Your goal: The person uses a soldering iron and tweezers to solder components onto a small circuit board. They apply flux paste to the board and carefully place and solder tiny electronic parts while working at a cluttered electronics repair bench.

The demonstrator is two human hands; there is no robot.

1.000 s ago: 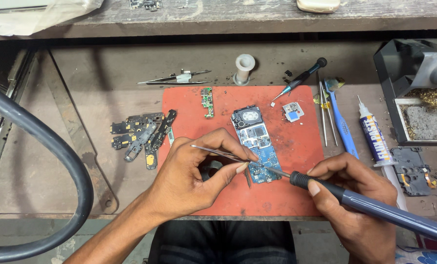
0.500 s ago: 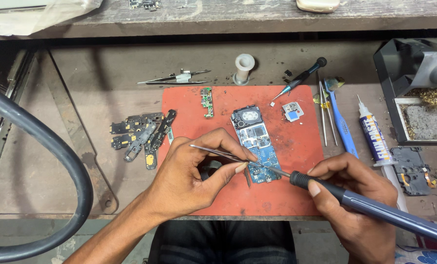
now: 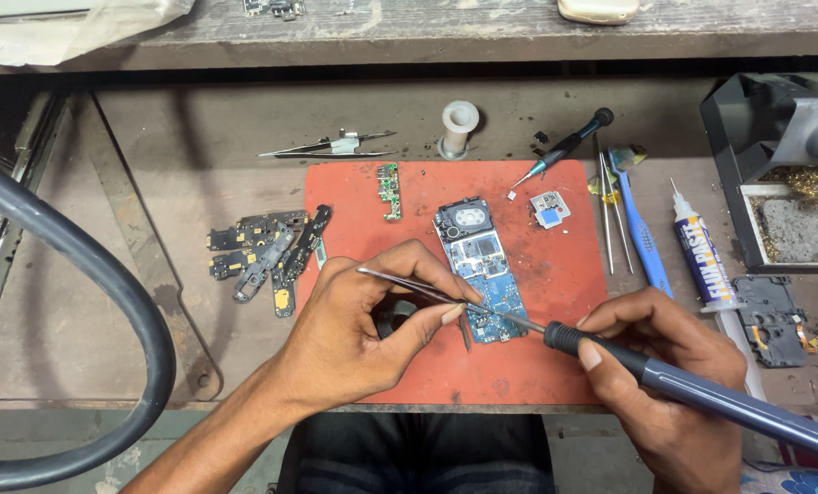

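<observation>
Nothing moved since before. Left hand pinching tweezers, right hand gripping soldering iron, both tips on blue phone board, red mat underneath.

A worn, grey-brown wooden bench fills the view, its surface scratched and stained. Above it runs a raised wooden shelf, casting a dark shadow band beneath its front edge. Light falls evenly from above. A metal bracket lies along the left side.
</observation>
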